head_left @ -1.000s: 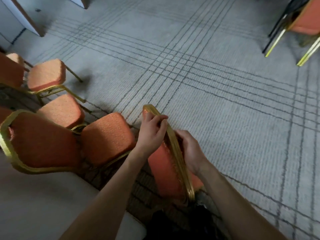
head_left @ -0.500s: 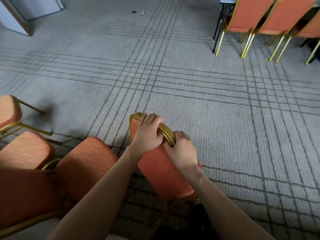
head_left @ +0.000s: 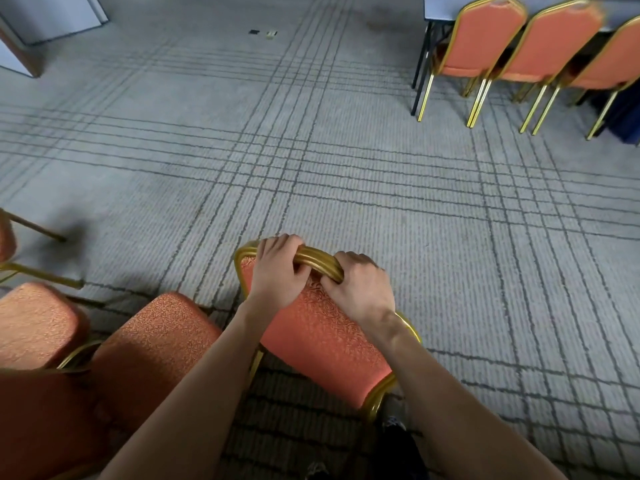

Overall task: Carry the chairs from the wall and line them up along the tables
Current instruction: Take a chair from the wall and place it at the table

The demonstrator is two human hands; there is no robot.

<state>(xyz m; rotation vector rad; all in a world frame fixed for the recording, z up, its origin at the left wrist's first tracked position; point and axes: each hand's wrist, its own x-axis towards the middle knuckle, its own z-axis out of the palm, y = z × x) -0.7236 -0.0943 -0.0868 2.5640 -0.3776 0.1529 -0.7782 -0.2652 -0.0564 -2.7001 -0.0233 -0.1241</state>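
An orange padded chair [head_left: 322, 337] with a gold metal frame is right in front of me, its backrest facing me. My left hand [head_left: 277, 275] grips the gold top rail of the backrest, fingers curled over it. Beside it, my right hand [head_left: 360, 289] grips the same rail, a little to the right. The chair's seat and legs are hidden behind the backrest. Far right, three matching chairs [head_left: 485, 39] stand in a row along a table [head_left: 440, 6] with black legs.
More orange chairs [head_left: 152, 344] crowd the lower left, close to my left arm. Grey carpet [head_left: 346, 161] with dark crossing lines stretches between me and the table. A wall panel [head_left: 52, 15] stands at the far left. Small objects [head_left: 265, 32] lie on the floor far ahead.
My view has swung right and up, bringing the row of chairs at the table into sight. The held chair's backrest has turned to face me, and both hands keep hold of its top rail.
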